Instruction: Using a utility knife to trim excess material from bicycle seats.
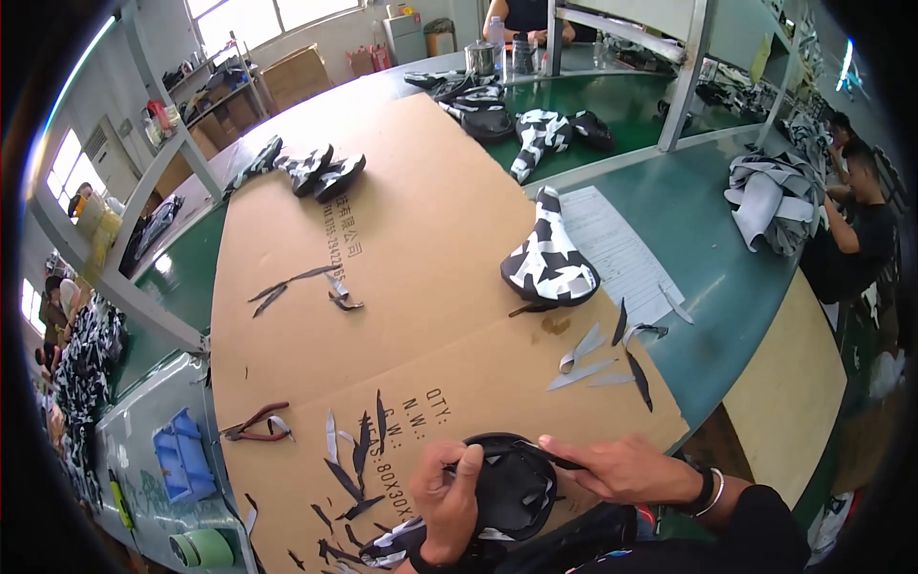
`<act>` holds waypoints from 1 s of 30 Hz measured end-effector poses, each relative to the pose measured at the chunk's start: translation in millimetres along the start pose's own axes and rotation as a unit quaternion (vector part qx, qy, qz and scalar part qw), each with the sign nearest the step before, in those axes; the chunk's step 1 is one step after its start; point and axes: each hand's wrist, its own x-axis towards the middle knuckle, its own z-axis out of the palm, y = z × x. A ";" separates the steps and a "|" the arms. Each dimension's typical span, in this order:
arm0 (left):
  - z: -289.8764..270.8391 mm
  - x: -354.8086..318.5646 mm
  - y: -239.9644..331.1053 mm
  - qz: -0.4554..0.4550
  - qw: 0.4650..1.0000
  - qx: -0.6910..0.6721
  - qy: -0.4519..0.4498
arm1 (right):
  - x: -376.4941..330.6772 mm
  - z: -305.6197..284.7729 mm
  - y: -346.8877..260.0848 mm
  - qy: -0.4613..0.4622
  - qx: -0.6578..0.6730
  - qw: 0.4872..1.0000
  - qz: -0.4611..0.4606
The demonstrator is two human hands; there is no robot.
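Close to my body, a bicycle saddle (512,496) is turned with its black underside up, a black-and-white cover wrapped around its rim. My left hand (448,502) is closed on its left edge, thumb up against the rim. In my right hand (622,469) is a slim dark-handled tool (562,461), its thin tip at the saddle's far right rim; its exact kind is hidden by my fingers. Dark and grey trimmed strips (359,445) lie left of the saddle. A second saddle (553,258), black-and-white patterned, rests top up further off.
Cardboard (316,354) covers the table. Red-handled pliers (258,424), a blue bin (184,457) and a green cup (201,549) are at left. More saddles (320,172) lie at the far left, beyond reach. Paper (622,249) and metal shelf posts (688,77) stand right; people sit beyond.
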 end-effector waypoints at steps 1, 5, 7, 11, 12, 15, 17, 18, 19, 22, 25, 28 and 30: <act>-1.6 1.0 2.0 -0.077 0.996 -0.042 0.023 | 1.7 0.3 -1.2 0.004 -0.003 1.000 0.000; -2.0 9.4 4.7 -0.081 0.996 -0.024 0.009 | 11.4 -1.7 0.6 0.020 -0.049 0.998 -0.017; -2.4 16.1 10.0 -0.032 0.999 -0.021 0.022 | 18.0 -1.6 7.0 0.029 -0.075 0.996 -0.031; -18.6 7.1 96.3 -0.003 0.995 -0.084 -0.059 | 25.1 -8.2 4.4 0.064 -0.061 0.992 -0.087; -22.1 11.6 108.2 -0.001 0.994 -0.093 -0.065 | 26.0 -9.2 2.1 0.037 -0.085 0.994 -0.051; -24.4 17.0 151.3 0.104 0.970 -0.168 -0.143 | 30.0 -13.9 -9.5 -0.031 -0.120 0.992 0.012; -5.8 34.3 163.9 0.217 0.904 -0.286 -0.230 | 27.4 -12.6 0.9 -0.011 -0.109 0.993 0.036; -17.2 24.9 181.5 0.226 0.911 -0.273 -0.211 | 27.0 -10.5 -9.2 -0.010 -0.100 0.995 0.012; -23.7 27.9 188.2 0.309 0.912 -0.142 -0.228 | 27.5 -10.6 -11.2 -0.012 -0.102 0.995 0.011; -24.4 25.0 182.6 0.409 0.888 -0.015 -0.211 | 28.5 -8.8 -12.2 -0.022 -0.081 0.996 0.023; -19.9 33.5 159.2 0.488 0.851 -0.048 -0.190 | 28.7 -3.5 0.5 0.086 -0.015 0.995 -0.056; -18.9 24.1 162.2 0.469 0.872 -0.021 -0.140 | 29.8 -8.4 -2.8 0.026 -0.044 0.999 -0.018; -17.4 19.8 158.6 0.485 0.872 -0.013 -0.064 | 34.0 -7.7 -2.0 0.024 -0.033 0.999 -0.017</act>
